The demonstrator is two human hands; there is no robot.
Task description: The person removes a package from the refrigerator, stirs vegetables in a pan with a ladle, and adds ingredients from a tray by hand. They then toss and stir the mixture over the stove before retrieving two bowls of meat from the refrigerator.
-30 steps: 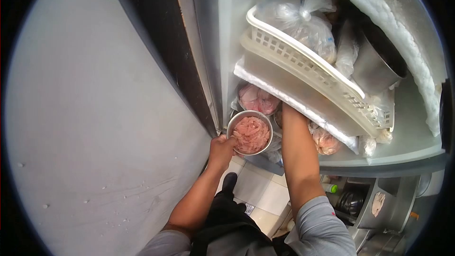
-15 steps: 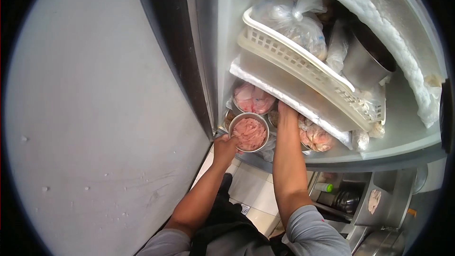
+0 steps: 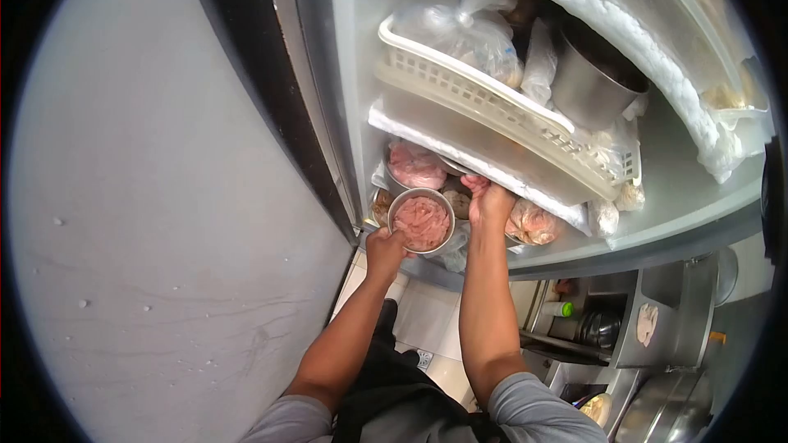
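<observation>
My left hand (image 3: 384,253) grips the near left rim of a round metal bowl (image 3: 451,235), with the thumb over the edge. Pale pink raw meat (image 3: 422,223) fills this bowl, which sits at the front of the freezer's lower level. My right hand (image 3: 490,199) is under the frosted shelf (image 3: 480,160), its fingers curled in. Beside those fingers shows a strip of silver metal edge (image 3: 454,166); I cannot tell whether they hold it. Behind the bowl lies more pink meat in plastic (image 3: 415,166). Bagged orange-pink food (image 3: 533,223) lies right of my right wrist.
Above, a white plastic basket (image 3: 484,86) holds a knotted clear bag (image 3: 464,33) and a metal pot (image 3: 595,82). Thick frost (image 3: 607,29) lines the upper shelf. The grey freezer door (image 3: 164,197) stands at the left. Metal shelving (image 3: 665,324) is at lower right.
My right hand has drawn back from deeper under the shelf, so its curled fingers now show. My left hand keeps its grip on the bowl. The view has shifted slightly.
</observation>
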